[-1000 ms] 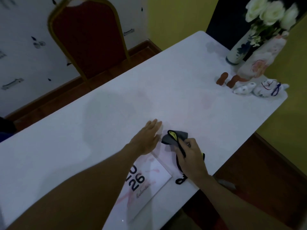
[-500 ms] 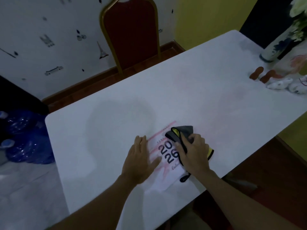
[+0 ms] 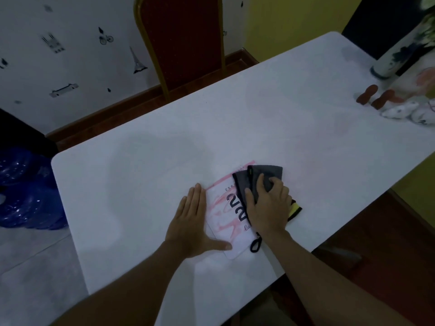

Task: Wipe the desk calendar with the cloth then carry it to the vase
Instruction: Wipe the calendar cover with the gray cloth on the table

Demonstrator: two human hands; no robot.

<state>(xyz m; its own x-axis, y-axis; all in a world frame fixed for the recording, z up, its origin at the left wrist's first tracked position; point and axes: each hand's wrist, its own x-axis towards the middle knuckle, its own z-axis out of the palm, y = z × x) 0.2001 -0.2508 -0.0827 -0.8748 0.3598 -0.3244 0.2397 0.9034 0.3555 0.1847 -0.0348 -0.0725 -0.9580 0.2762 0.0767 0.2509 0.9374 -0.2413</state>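
Note:
The desk calendar [image 3: 222,215], white with pink strokes and dark numerals, lies flat on the white table [image 3: 270,128] near its front edge. My left hand [image 3: 191,222] rests flat, fingers together, against the calendar's left edge, thumb at its near corner. My right hand [image 3: 267,208] presses a grey cloth [image 3: 259,177] with a yellow underside onto the calendar's right half, covering part of the numerals. A black loop of the cloth hangs by my wrist. The vase [image 3: 400,50] stands at the far right corner, cut off by the frame.
Two brown figurines [image 3: 367,94] and white ceramic animals [image 3: 409,111] sit in front of the vase. A red chair with a gold frame [image 3: 181,41] stands behind the table. Blue plastic bottles [image 3: 26,189] lie on the floor at the left.
The view has swung left and down, pushing the vase to the frame's edge. My left hand has shifted from the calendar's top to its left edge. My right hand has slid the cloth across the calendar.

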